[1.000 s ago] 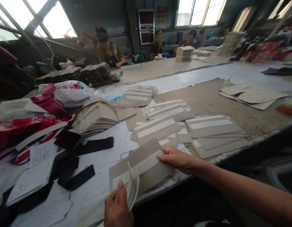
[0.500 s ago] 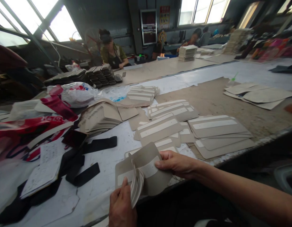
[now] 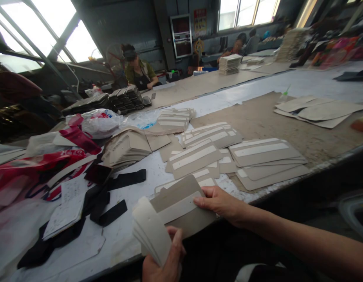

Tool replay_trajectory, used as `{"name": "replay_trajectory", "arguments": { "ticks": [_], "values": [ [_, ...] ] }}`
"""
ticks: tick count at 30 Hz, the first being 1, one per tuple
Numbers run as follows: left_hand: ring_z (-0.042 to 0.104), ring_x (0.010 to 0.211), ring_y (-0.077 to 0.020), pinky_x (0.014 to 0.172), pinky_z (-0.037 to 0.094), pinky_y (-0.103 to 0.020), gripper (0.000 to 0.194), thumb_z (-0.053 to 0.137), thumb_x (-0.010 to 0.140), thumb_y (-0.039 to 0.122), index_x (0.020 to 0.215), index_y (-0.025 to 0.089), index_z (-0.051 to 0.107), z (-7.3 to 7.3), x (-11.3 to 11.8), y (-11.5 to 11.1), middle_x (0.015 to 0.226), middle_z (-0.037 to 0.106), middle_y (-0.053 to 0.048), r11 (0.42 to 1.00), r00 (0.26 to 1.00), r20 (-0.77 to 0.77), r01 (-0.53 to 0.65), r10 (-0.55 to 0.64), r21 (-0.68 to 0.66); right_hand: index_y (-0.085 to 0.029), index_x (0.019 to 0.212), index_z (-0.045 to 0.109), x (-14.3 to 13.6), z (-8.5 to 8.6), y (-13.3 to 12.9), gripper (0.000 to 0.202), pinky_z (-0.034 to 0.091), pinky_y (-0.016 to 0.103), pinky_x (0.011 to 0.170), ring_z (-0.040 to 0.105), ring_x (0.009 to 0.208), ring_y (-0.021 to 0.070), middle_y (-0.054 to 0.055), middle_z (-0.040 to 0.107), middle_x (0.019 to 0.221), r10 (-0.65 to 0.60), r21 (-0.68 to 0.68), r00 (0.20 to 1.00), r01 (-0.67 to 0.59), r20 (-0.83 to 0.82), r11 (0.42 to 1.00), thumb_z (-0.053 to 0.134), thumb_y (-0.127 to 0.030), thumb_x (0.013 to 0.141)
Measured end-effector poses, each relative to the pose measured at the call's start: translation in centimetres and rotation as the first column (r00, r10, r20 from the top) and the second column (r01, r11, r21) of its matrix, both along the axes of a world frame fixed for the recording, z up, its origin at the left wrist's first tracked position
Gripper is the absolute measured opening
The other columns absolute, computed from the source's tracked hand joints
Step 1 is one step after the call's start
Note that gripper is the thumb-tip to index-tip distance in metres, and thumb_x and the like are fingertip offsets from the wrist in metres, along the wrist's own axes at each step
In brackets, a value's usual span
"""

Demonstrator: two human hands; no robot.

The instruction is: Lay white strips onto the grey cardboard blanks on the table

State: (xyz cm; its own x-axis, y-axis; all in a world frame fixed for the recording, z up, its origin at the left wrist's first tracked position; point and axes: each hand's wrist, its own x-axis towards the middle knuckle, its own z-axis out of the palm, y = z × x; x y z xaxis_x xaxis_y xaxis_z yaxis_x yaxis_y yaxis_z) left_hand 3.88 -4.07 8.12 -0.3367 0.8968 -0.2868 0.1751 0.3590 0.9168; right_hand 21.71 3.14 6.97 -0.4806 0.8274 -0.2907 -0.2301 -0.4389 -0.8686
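My right hand (image 3: 221, 204) pinches the right edge of a grey-beige rounded panel (image 3: 177, 188), with the thumb on top. A white strip (image 3: 179, 208) lies lengthwise across that panel. In my left hand (image 3: 166, 256) is a fanned bundle of white strips (image 3: 148, 225), curved upward over the panel's left end. The fingers wrap round the bundle's lower part. Just beyond the hands, similar panels with white strips (image 3: 195, 158) lie overlapped on the table. To their right is another overlapping group of panels (image 3: 266, 152).
Plain panels (image 3: 125, 147) lie fanned at centre left. Black straps (image 3: 127, 179), a notepad (image 3: 65, 207) and plastic bags (image 3: 96, 123) cover the left side. The table's front edge (image 3: 257, 196) runs close before me. Across the table a co-worker (image 3: 138, 70) sits by dark stacks.
The strip bundle has swung up and left, away from the panel's face, and my left hand has turned with it. The panel now lies flatter, showing its strip; my right hand keeps its pinch.
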Motion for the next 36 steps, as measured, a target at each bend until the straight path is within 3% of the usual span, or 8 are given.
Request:
{"name": "replay_trajectory", "arguments": {
  "ticks": [2,5,12,19,33,36],
  "values": [
    [0.045,0.048,-0.0102,0.051,0.037,-0.022,0.038,0.069,0.062,0.053,0.066,0.018,0.057,0.6,2.0,0.2,0.046,0.049,0.004,0.999,0.989,0.143,0.022,-0.026,0.025,-0.01,0.097,0.064,0.0,0.0,-0.7,0.049,0.039,0.021,0.061,0.055,0.067,0.0126,0.005,0.064,0.08,0.011,0.015,1.0,-0.011,-0.013,1.0,0.07,-0.051,0.07],
    [0.046,0.047,-0.0099,0.05,0.037,-0.022,0.036,0.073,0.062,0.048,0.066,0.016,0.058,0.5,3.6,0.6,0.047,0.053,0.003,1.0,0.972,0.235,-0.009,0.006,0.015,-0.01,0.092,0.062,0.1,-0.2,-1.6,0.046,0.039,0.021,0.058,0.052,0.063,0.0111,0.004,0.062,0.077,0.037,0.053,0.999,-0.035,-0.033,0.998,0.068,-0.051,0.073],
    [0.047,0.047,-0.0087,0.05,0.039,-0.019,0.028,0.073,0.065,0.035,0.063,0.013,0.056,0.2,4.1,0.6,0.047,0.054,0.002,0.999,0.944,0.329,-0.019,0.008,0.03,-0.01,0.082,0.059,0.2,0.0,-2.9,0.038,0.04,0.022,0.061,0.052,0.063,0.0116,0.003,0.058,0.07,0.087,0.247,0.996,-0.076,-0.033,0.966,0.056,-0.048,0.085],
    [0.049,0.048,-0.0089,0.05,0.04,-0.02,0.028,0.075,0.064,0.034,0.069,0.012,0.058,0.4,4.3,0.2,0.05,0.058,0.0,0.999,0.936,0.351,-0.025,0.031,-0.021,-0.012,0.075,0.06,0.4,0.2,-3.5,0.031,0.043,0.023,0.071,0.055,0.071,0.0129,0.002,0.06,0.071,-0.004,0.437,0.991,-0.056,0.137,0.898,0.051,-0.039,0.089],
    [0.048,0.046,-0.0093,0.049,0.039,-0.02,0.021,0.071,0.062,0.028,0.067,0.012,0.059,0.3,4.3,0.2,0.049,0.057,-0.001,0.999,0.915,0.402,-0.033,0.042,-0.028,-0.011,0.078,0.061,0.6,-0.3,-3.3,0.03,0.044,0.025,0.068,0.053,0.069,0.0143,0.003,0.059,0.071,0.003,0.385,0.963,-0.111,0.269,0.916,0.05,-0.038,0.088],
    [0.048,0.047,-0.0086,0.05,0.039,-0.019,0.026,0.074,0.061,0.03,0.072,0.011,0.062,-0.1,4.3,-0.3,0.049,0.057,0.0,0.996,0.911,0.403,-0.09,0.087,-0.013,-0.013,0.081,0.062,0.5,-0.4,-3.5,0.027,0.044,0.024,0.067,0.055,0.07,0.0145,0.003,0.06,0.073,-0.063,0.459,0.933,-0.115,0.355,0.881,0.047,-0.033,0.09]
  ]
}}
